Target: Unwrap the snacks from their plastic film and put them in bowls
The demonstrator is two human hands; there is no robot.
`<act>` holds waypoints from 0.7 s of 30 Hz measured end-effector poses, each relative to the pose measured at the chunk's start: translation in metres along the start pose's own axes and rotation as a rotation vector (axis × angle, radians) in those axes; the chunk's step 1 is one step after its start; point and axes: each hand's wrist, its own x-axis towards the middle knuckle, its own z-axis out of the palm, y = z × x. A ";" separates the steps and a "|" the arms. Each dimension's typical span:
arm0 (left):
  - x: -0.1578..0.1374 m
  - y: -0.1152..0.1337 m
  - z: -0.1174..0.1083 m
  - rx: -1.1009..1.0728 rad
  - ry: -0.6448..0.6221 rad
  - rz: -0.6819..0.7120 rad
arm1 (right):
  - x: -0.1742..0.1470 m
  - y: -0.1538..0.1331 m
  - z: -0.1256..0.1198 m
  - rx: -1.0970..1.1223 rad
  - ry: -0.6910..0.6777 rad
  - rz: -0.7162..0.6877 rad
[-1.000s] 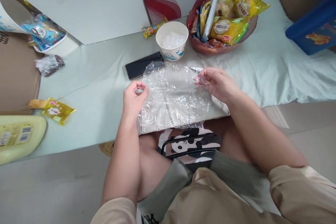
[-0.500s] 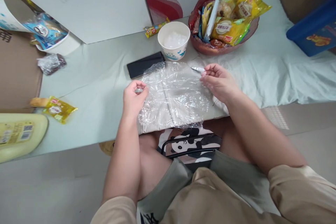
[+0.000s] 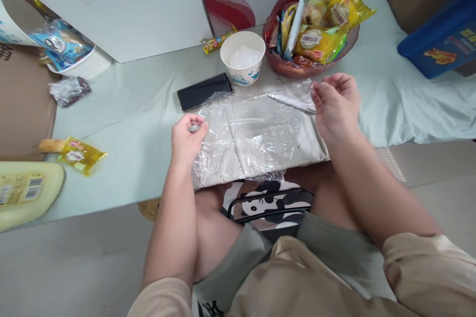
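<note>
A sheet of clear, crinkled plastic film (image 3: 253, 141) is spread over a pale cloth-like piece (image 3: 253, 108) at the table's front edge. My left hand (image 3: 189, 136) is closed in a pinch on the film's left edge. With thumb and fingertips together, my right hand (image 3: 336, 104) grips the film's upper right corner, drawn out slightly above the surface. Just left of that hand lies a slim, white, pointed tool (image 3: 292, 102), its right end near my fingers. The film seems to lie partly over it.
Behind the film stand a paper cup (image 3: 243, 73) with whitish contents and a black phone (image 3: 204, 91). A snack bowl (image 3: 312, 67) is at the back right, a blue container (image 3: 439, 39) farther right. To the left are a wrapped snack (image 3: 84, 156) and a yellow bottle (image 3: 31, 195).
My right hand has moved right and slightly up, pulling the film's corner with it. More of the white tool now shows. My left hand has stayed nearly in place.
</note>
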 end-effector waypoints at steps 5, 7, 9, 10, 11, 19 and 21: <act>-0.003 0.001 0.006 -0.062 -0.030 0.011 | -0.038 -0.024 -0.001 -0.378 -0.290 -0.399; -0.003 0.000 0.008 -0.077 -0.035 -0.009 | -0.057 -0.028 0.004 -0.529 -0.677 -0.497; -0.002 -0.002 0.008 -0.087 -0.034 -0.045 | -0.071 -0.027 0.009 -0.708 -0.975 -0.542; -0.002 -0.004 0.007 -0.092 -0.035 -0.061 | -0.075 -0.026 0.010 -0.799 -1.060 -0.537; -0.001 -0.005 0.005 -0.098 -0.040 -0.074 | -0.077 -0.024 0.011 -0.876 -1.111 -0.518; -0.006 -0.008 -0.012 0.050 0.195 0.107 | -0.066 -0.022 0.000 -0.938 -1.191 -0.468; -0.011 -0.004 -0.010 0.118 0.093 0.250 | -0.064 -0.023 -0.001 -0.869 -1.148 -0.492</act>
